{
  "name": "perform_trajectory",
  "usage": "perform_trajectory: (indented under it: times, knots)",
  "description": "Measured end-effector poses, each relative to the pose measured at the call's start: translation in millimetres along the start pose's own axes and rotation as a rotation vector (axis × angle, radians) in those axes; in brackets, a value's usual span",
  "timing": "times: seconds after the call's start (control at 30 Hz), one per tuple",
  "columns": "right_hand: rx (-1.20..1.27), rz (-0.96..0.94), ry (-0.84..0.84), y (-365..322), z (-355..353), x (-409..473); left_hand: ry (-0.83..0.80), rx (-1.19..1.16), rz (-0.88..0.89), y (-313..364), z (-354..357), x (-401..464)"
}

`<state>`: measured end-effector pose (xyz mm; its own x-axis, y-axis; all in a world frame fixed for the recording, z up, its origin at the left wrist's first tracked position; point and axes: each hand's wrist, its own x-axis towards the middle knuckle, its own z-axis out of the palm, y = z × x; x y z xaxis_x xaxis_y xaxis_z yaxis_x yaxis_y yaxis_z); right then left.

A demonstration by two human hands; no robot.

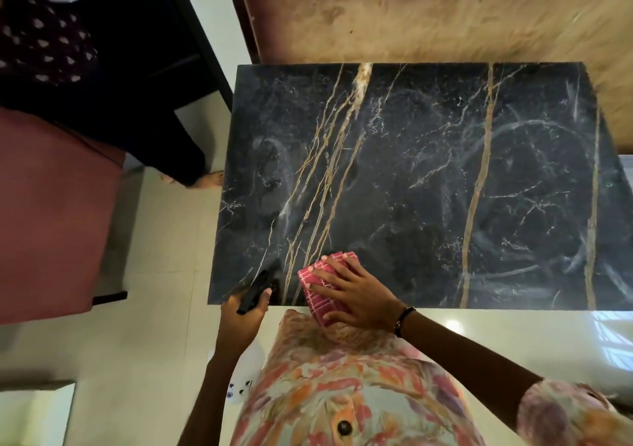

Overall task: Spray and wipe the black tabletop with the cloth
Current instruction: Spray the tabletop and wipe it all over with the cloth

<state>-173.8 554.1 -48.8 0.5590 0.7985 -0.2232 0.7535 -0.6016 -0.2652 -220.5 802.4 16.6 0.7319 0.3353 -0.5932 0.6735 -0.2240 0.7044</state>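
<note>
The black marble-look tabletop (428,178) with gold and white veins fills the middle of the view. A folded pink checked cloth (320,282) lies on its near edge, partly hanging over it. My right hand (356,294) presses flat on the cloth with fingers spread. My left hand (241,315) grips the black trigger head of a spray bottle (255,291) at the table's near left corner. The bottle's white body (248,373) hangs below my wrist, beside my floral dress.
Another person's bare foot (209,180) and dark trouser leg stand on the pale tile floor by the table's left edge. A red upholstered seat (51,212) is at the left. A tan rug (445,13) lies beyond the table's far edge.
</note>
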Motion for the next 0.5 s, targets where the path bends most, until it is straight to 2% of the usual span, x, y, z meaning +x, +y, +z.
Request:
perform_trajectory:
  times: [0.2, 0.37, 0.5]
  knots:
    - [-0.007, -0.023, -0.025, -2, -3, 40, 0.069, -0.028, -0.014, -19, -22, -3]
    - [0.028, -0.036, -0.002, -38, -12, 105, 0.148, -0.052, -0.020, -28, -40, -5]
    - [0.036, -0.168, 0.005, -72, 0, 122, 0.169, -0.051, -0.030, -31, -52, -2]
